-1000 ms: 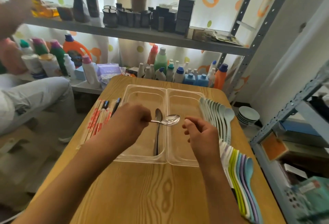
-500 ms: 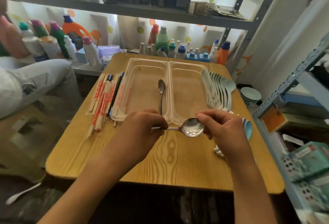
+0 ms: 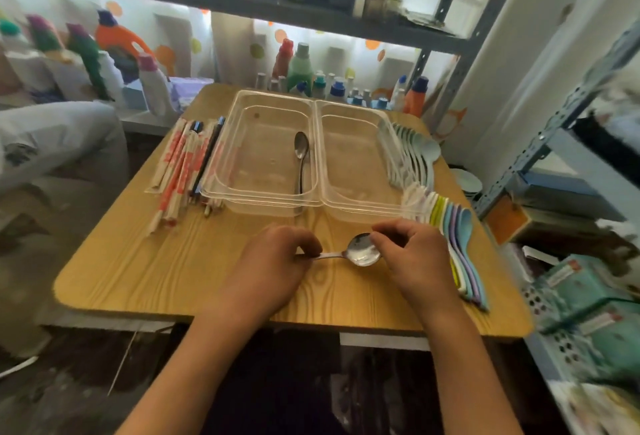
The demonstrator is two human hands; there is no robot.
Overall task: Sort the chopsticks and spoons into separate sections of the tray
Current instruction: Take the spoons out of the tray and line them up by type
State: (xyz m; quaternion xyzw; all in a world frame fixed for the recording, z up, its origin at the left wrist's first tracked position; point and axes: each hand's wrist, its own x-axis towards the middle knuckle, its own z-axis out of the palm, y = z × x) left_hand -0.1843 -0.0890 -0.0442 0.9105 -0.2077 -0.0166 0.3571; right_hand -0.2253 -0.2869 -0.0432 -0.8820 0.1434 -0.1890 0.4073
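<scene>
A metal spoon [image 3: 360, 254] is held level just above the wooden table [image 3: 173, 275], in front of the tray. My left hand [image 3: 277, 261] pinches its handle and my right hand [image 3: 412, 254] grips the rim of its bowl. The clear two-section tray [image 3: 317, 144] stands beyond; another metal spoon [image 3: 301, 157] lies in its left section, and the right section holds nothing. Wrapped chopsticks [image 3: 183, 168] lie in a bundle left of the tray. Pale plastic spoons [image 3: 412, 154] and coloured plastic spoons [image 3: 457, 244] lie in rows to the right.
Bottles [image 3: 311, 74] crowd the low ledge behind the table, under a grey shelf [image 3: 242, 2]. A seated person's leg [image 3: 55, 140] is at the left. A metal rack [image 3: 554, 130] and perforated baskets [image 3: 581, 313] stand close on the right.
Both hands drew the metal spoon back from above the tray toward me, to the table's front half. My right hand took hold of the spoon's bowl. The camera tilted down.
</scene>
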